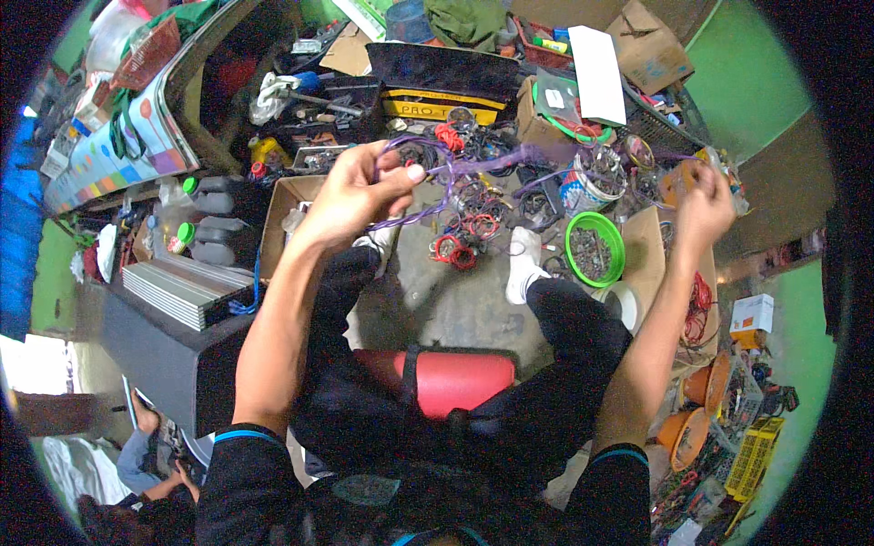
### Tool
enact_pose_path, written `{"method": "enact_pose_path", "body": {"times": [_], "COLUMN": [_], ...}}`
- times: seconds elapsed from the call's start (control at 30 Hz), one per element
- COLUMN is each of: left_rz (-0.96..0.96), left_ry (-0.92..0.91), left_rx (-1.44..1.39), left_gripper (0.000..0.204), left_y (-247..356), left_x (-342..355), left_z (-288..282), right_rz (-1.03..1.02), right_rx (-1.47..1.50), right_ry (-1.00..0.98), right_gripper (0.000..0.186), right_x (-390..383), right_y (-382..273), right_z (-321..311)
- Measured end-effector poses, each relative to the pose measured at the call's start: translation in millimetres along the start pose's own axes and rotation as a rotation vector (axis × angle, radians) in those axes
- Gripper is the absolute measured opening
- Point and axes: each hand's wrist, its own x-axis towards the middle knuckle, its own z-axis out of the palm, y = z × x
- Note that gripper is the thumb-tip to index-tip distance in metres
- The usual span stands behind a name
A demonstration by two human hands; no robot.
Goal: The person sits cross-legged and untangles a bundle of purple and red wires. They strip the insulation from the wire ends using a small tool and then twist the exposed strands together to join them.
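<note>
A purple cable (pixel 492 164) is stretched across in front of me, blurred along its middle. My left hand (pixel 360 196) is closed on it, thumb pressed toward the fingers, and several loose loops hang around those fingers. Far to the right, my right hand (pixel 708 209) is raised with its fingers pinched on the other stretch of the cable. Under the cable lies a pile of tangled wires, with a red coil (pixel 450 251) at its near side. Between the hands stand a patterned white bucket (pixel 587 196) of wires and a green basin (pixel 619 250) full of small dark pieces.
Below me is a red cushion (pixel 446 382) between my legs. An open cardboard box (pixel 284 200) is near my left arm, another (pixel 648 238) beside my right arm. A black cabinet (pixel 146 346) carries stacked grey panels (pixel 182 284). Another person (pixel 150 478) is at lower left.
</note>
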Motion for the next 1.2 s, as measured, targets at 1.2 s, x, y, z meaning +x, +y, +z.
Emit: {"method": "enact_pose_path", "body": {"times": [1.2], "left_rz": [-0.048], "left_ry": [-0.033], "left_rx": [-0.084], "left_gripper": [0.033], "left_y": [-12.1], "left_x": [-11.5], "left_z": [25.8], "right_rz": [-0.278], "right_rx": [0.305], "right_ry": [-0.272], "right_gripper": [0.005], "right_x": [-74.4], "right_y": [-51.8], "right_z": [26.5]}}
